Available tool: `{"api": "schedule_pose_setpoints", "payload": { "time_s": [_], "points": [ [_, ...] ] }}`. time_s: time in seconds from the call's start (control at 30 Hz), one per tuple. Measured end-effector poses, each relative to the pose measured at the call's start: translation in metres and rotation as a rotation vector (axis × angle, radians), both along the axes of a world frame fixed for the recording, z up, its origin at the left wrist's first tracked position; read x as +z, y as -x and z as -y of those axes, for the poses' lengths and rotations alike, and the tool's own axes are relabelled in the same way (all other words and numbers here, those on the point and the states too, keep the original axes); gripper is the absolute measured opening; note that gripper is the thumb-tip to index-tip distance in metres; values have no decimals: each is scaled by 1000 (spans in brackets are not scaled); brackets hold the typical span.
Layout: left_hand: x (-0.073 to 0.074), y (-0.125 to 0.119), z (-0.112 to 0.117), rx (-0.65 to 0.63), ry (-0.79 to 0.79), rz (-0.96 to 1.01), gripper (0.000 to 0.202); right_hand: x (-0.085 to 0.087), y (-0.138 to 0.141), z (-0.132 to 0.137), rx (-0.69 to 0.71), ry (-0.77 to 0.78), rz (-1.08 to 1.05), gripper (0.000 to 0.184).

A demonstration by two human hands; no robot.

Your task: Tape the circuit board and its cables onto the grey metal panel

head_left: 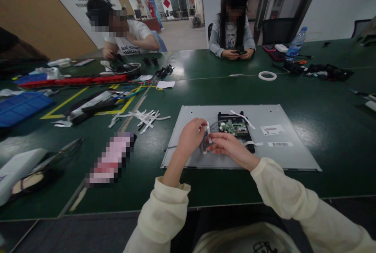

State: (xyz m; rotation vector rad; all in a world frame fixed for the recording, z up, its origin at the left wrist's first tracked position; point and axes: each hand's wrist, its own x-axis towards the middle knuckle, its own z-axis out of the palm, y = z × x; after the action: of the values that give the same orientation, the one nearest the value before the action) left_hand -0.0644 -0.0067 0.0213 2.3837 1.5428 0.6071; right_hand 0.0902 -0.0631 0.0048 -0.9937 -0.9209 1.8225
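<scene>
Holding a strip, both hands sit inside the panel's edges, roomier rightward.

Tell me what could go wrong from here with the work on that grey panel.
1. The left hand and right hand are close to the grey cables, so a careless tug might strain them where they run toward the circuit board.
2. The white strip at the fingertips is narrow and could slip or go on crooked.
3. The circuit board lies uncovered near the right hand, so a slip might knock its parts.
</scene>
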Motion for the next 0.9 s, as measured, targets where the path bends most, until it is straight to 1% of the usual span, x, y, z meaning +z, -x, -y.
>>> {"api": "schedule_pose_setpoints", "payload": {
  "time_s": [0.1,0.2,0.33,0.43,0.57,0.7,0.8,0.9],
  "points": [
    [-2,-3,0,-20,-1,17,22,7,1,1,-19,83,5,21],
    [-8,-5,-1,-20,8,5,21,11,1,1,-3,95,-11,19],
    [-16,-7,-2,60,18,1,19,8,0,0,1,96,-42,15],
    [-18,-8,-3,99,44,22,19,5,-2,0,10,106,-95,16],
    [-19,-7,-4,105,57,51,18,2,-4,1,52,113,-158,20],
    [-21,-7,-4,105,74,67,18,3,-7,2,87,114,-227,18],
    [-21,-6,-4,115,90,97,17,4,-10,2,89,140,-268,15],
    [-21,-5,-5,118,102,125,16,4,-14,1,80,169,-285,17]
  ]
}}
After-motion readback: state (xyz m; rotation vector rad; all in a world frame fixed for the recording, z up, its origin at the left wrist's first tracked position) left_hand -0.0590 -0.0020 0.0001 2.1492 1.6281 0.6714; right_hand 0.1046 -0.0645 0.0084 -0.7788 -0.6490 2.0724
